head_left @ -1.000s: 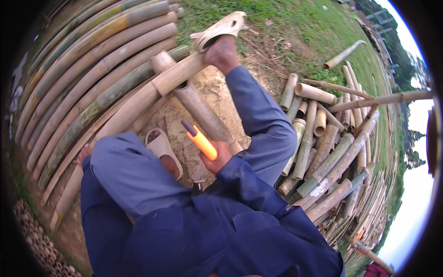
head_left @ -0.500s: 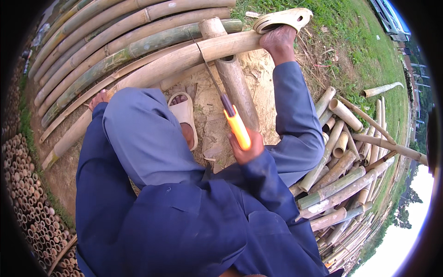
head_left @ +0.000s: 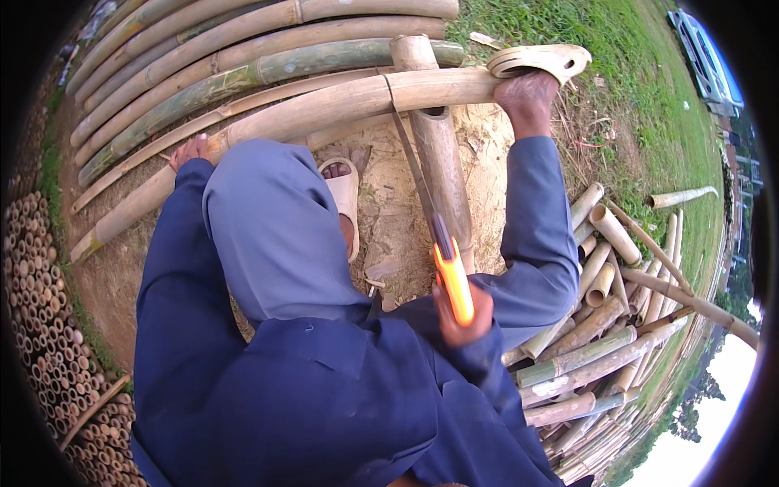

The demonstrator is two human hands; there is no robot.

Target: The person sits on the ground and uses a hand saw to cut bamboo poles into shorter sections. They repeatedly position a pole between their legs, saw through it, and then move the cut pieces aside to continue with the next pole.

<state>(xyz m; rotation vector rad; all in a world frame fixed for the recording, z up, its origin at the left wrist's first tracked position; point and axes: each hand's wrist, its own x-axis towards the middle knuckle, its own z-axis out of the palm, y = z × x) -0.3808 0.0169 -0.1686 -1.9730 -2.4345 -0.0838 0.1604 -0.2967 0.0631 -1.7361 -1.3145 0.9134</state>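
A long tan bamboo pole (head_left: 316,112) lies slantwise in front of me across a thicker bamboo support (head_left: 442,166). At the pole's left part, my left hand (head_left: 190,152) is closed over it, holding it down. My right hand (head_left: 474,315) is wrapped round the orange handle of a hand saw (head_left: 454,280). The saw's thin blade crosses the pole just left of the support, and its tip end is at the pole's far side. My foot in a cream clog (head_left: 535,58) rests on the pole's right end. Below the pole stands my other foot, in a cream sandal (head_left: 346,191).
Several long bamboo poles (head_left: 268,69) lie side by side at the far left. Cut bamboo pieces (head_left: 596,325) are heaped at the right, and stacked bamboo ends (head_left: 49,325) fill the lower left. Pale sawdust (head_left: 487,146) covers the ground near the support. A vehicle (head_left: 704,61) stands far right.
My right hand has drawn the saw back toward my body, so less blade extends past the pole. My left hand stays on the pole. The whole view has shifted slightly.
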